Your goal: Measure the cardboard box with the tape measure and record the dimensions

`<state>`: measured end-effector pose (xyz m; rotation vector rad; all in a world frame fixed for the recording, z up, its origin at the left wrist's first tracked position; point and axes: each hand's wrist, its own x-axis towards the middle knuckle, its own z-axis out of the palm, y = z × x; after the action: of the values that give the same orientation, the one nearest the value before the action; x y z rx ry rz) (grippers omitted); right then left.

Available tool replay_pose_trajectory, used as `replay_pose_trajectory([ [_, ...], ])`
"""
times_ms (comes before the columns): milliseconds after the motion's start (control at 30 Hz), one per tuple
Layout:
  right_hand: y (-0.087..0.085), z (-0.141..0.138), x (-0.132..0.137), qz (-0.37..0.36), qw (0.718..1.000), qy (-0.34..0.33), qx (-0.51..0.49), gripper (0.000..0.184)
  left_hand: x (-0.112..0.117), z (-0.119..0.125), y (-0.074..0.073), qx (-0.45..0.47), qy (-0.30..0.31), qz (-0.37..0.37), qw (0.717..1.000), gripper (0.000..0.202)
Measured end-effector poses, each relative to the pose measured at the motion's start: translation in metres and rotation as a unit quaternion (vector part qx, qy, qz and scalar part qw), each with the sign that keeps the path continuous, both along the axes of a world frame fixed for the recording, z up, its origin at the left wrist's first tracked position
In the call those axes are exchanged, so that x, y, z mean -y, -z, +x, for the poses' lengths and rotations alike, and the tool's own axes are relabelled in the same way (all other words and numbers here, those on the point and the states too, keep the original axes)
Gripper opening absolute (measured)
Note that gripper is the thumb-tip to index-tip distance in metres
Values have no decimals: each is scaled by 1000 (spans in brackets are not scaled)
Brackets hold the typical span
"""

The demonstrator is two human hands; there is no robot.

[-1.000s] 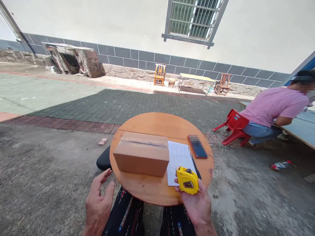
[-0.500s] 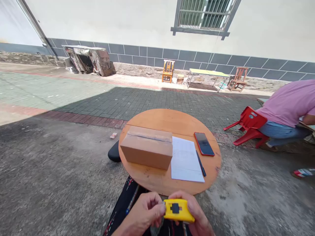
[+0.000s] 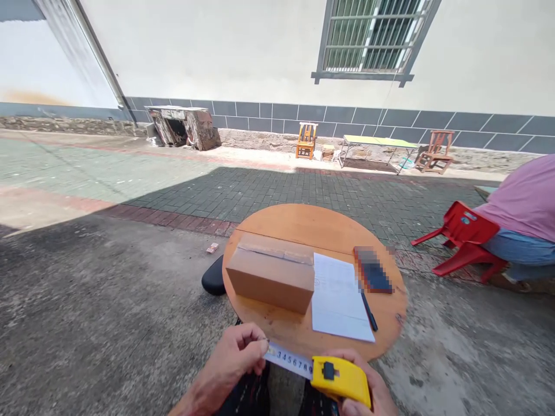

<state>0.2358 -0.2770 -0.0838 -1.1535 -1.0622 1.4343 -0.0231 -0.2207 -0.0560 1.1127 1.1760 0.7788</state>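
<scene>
In front of my lap, my right hand [image 3: 368,381] is closed around the yellow case of a tape measure [image 3: 347,378]. A short length of white blade [image 3: 289,360] with black numbers runs out of the case to the left. My left hand [image 3: 243,352] pinches the blade's free end between thumb and fingers. Just beyond my hands stands a round wooden table [image 3: 299,216]. On its left part lies a closed cardboard box [image 3: 271,280], taped along the top. A sheet of white paper [image 3: 340,300] is flat beside the box, touching or nearly touching it.
A black pen [image 3: 369,311] lies at the paper's right edge, near a blurred red-edged phone [image 3: 373,271]. Right of the table, a person in a pink shirt [image 3: 526,188] sits on a red plastic chair [image 3: 468,231]. Wooden chairs and a folding table [image 3: 379,141] line the far wall.
My left hand has moved left, away from the case, drawing out the tape measure's blade. The view has shifted, so the table appears lower and further right.
</scene>
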Motion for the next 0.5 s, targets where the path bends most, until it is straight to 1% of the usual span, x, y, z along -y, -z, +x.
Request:
replay_pose_trajectory([
  [133,-29,17,-17,33,996,49,68,55,-30,-43,-45,-54,-53,94,993,30],
  [200,-45,22,-34,59,993,65,81,53,-48,-59,-62,-74,-77,134,985,32],
  [267,-61,25,-56,86,990,67,93,50,-68,-69,-75,-88,-83,161,979,34],
  [367,-79,25,-95,115,986,35,115,42,-101,-75,-85,-112,-64,162,978,35],
  [433,-88,25,-121,128,983,18,133,37,-124,-77,-86,-127,-58,153,978,35],
  [500,-94,24,-141,131,980,3,152,34,-143,-79,-83,-141,-58,144,978,34],
])
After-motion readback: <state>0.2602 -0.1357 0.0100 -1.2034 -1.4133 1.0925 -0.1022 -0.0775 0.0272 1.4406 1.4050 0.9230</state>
